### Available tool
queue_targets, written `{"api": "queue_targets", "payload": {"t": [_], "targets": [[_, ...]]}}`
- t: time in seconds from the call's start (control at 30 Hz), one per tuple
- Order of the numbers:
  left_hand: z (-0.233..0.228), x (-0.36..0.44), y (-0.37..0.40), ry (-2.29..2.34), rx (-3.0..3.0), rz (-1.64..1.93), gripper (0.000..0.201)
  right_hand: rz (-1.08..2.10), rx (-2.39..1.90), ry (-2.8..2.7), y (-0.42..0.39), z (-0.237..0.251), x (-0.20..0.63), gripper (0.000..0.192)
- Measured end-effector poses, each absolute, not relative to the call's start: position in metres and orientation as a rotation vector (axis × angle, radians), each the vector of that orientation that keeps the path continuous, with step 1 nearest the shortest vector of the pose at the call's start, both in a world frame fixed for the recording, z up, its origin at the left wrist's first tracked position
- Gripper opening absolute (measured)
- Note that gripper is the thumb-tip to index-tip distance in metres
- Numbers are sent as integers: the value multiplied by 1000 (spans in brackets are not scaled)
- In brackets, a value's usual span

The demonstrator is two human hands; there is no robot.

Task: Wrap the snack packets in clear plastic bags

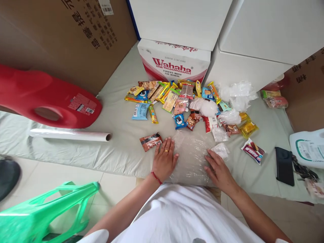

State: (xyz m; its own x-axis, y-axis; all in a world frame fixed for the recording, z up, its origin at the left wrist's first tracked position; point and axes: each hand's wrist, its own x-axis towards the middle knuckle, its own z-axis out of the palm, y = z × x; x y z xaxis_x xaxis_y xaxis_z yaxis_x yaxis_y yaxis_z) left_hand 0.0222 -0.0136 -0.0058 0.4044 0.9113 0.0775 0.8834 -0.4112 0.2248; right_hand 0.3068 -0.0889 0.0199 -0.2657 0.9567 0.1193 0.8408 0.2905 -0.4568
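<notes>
A sheet of clear plastic (190,158) lies flat on the cloth-covered surface in front of me. My left hand (164,158) rests with fingers stretched out at the sheet's left edge, a ring and a red bracelet on it. Just beyond its fingertips is a brown snack packet (150,141). My right hand (219,170) lies at the right edge, fingers spread, near a crumpled clear plastic bag (220,150). Neither hand holds anything. Behind the sheet is a pile of wrapped snacks (170,100) mixed with crumpled plastic.
A Wahaha carton (174,64) stands behind the snacks. On the left are a red jug (48,98), a white roll (71,135) and a green stool (50,209). At right lie a purple-and-white snack packet (253,151), a phone (284,166), keys (305,170) and a white bottle (308,146).
</notes>
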Motion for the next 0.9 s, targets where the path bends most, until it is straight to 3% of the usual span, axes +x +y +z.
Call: {"api": "queue_targets", "payload": {"t": [0.07, 0.2, 0.33, 0.43, 0.6, 0.7, 0.8, 0.9], "targets": [[-5, 21, -15, 1655, 2471, 272, 59, 395, -1564, -2156, -52, 47, 304, 29], [-4, 16, -11, 1637, 2469, 274, 58, 120, -1497, -2216, 67, 85, 261, 28], [-5, 5, -9, 1614, 2487, 287, 57, -34, -1652, -2230, 178, 79, 205, 38], [-6, -1, -10, 1624, 2476, 303, 58, 50, -1698, -2292, 214, 73, 196, 25], [-6, -4, -9, 1588, 2448, 339, 59, 412, -1599, -2259, 180, 110, 240, 19], [-5, -8, -3, 1547, 2449, 349, 59, 350, -1198, -2345, 124, 126, 253, 19], [-3, -14, 4, 1506, 2468, 349, 57, 369, -761, -2658, 61, 108, 251, 28], [-2, -17, 8, 1481, 2475, 355, 56, 471, -688, -2934, 15, 78, 251, 32]]}}
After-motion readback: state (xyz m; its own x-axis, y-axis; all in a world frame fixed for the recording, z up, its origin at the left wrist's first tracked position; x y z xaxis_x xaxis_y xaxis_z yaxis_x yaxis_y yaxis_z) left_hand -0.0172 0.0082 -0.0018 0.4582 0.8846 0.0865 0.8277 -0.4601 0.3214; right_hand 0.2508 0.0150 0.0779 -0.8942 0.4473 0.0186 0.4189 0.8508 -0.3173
